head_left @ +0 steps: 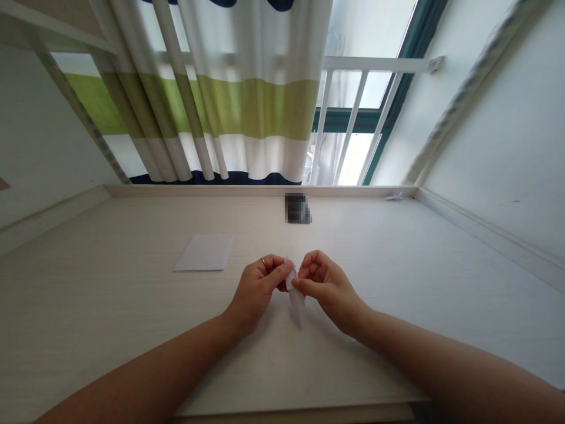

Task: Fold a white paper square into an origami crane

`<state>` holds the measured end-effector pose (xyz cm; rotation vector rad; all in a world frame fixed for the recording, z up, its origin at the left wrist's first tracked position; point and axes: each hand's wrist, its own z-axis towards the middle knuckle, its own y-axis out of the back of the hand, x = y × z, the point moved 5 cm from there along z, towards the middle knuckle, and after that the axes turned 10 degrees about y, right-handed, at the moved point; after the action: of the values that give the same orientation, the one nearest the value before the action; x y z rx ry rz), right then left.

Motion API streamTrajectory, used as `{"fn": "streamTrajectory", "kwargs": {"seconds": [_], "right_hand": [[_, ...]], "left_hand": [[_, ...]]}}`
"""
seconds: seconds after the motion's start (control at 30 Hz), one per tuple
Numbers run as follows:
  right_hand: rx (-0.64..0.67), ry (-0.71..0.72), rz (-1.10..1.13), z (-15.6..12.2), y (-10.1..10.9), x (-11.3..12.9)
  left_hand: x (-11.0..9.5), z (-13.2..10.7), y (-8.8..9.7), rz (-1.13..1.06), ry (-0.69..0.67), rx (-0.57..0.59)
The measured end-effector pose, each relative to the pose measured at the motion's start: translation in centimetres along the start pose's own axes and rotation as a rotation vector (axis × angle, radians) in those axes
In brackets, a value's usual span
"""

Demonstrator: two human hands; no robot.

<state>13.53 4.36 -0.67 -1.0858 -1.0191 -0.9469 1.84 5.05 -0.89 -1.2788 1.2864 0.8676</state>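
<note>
A small piece of folded white paper [297, 306] is pinched between my two hands just above the tabletop. My left hand [260, 285], with a gold ring on one finger, grips its upper part between thumb and fingers. From the other side, my right hand [329, 285] presses its thumb and fingertips on the paper's middle. The lower end hangs down as a narrow point. Fingers cover part of the folds. To the left, beyond my left hand, a flat white stack or sheet of paper [205, 253] lies on the table.
The pale wooden table [110, 330] has a raised rim at back and sides. A dark, pixelated object [296, 208] lies near the back rim. A small white folded piece [394, 196] sits at the back right corner. Behind are a striped curtain [260, 106] and white railing [377, 65].
</note>
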Motion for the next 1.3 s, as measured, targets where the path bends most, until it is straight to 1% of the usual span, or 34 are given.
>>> {"fn": "streamTrajectory", "kwargs": {"seconds": [0.23, 0.47, 0.77, 1.0, 1.13, 1.23, 1.3], "right_hand": [[0.005, -0.002, 0.023, -0.05, 0.07, -0.05], [0.017, -0.009, -0.010, 0.11, 0.14, -0.26], [0.009, -0.008, -0.013, 0.07, 0.09, -0.20], [-0.017, 0.001, 0.022, 0.24, 0.60, 0.04], [-0.029, 0.001, 0.004, 0.44, 0.85, 0.05], [0.027, -0.029, -0.028, 0.48, 0.49, -0.01], [0.058, -0.039, -0.088, 0.41, 0.28, 0.06]], "left_hand": [[0.22, 0.05, -0.24, 0.010, 0.052, 0.087], [0.38, 0.37, -0.29, 0.073, 0.064, 0.070], [0.37, 0.41, -0.26, 0.052, 0.068, 0.066], [0.45, 0.19, -0.50, -0.022, 0.094, 0.161], [0.37, 0.18, -0.34, -0.036, 0.077, 0.128], [0.07, 0.24, -0.12, -0.063, 0.033, 0.081], [-0.12, 0.28, 0.10, -0.084, 0.006, 0.041]]}}
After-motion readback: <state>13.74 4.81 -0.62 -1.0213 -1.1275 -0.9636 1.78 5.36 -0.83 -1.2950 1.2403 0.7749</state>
